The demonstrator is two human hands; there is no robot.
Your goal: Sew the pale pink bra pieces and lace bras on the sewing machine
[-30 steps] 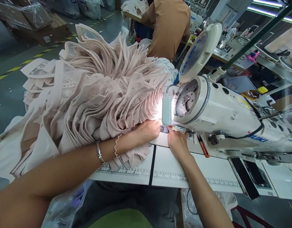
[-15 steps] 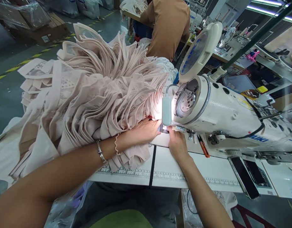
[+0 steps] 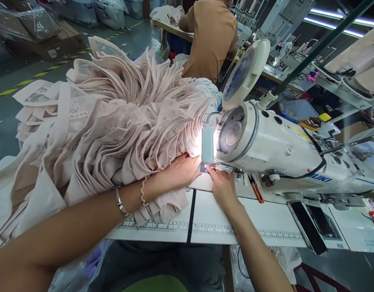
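A large bunch of pale pink-beige garments (image 3: 92, 134), with mesh and lace parts, is heaped left of the white sewing machine (image 3: 275, 142). My left hand (image 3: 182, 172) lies on the fabric close to the needle area, fingers stretched out and the thumb toward the presser foot (image 3: 203, 167). From the right, my right hand (image 3: 224, 184) reaches under the machine head with its fingers bent together. Its fingertips are partly hidden, and what they hold cannot be made out. The small lamp (image 3: 207, 145) shines between the head and the fabric, hiding the needle.
Orange-handled thread snips (image 3: 256, 188) lie right of my right hand. A phone (image 3: 307, 227) rests at the table's front edge, along the printed ruler (image 3: 214, 229). The round cover (image 3: 246, 75) stands swung up. Beyond, a person in a brown shirt (image 3: 209, 38) sits with their back turned.
My view has shifted slightly, moving the scene left. The round part in the machine head, with holes visible before, now looks smeared as if turning. Both hands stay near the presser foot.
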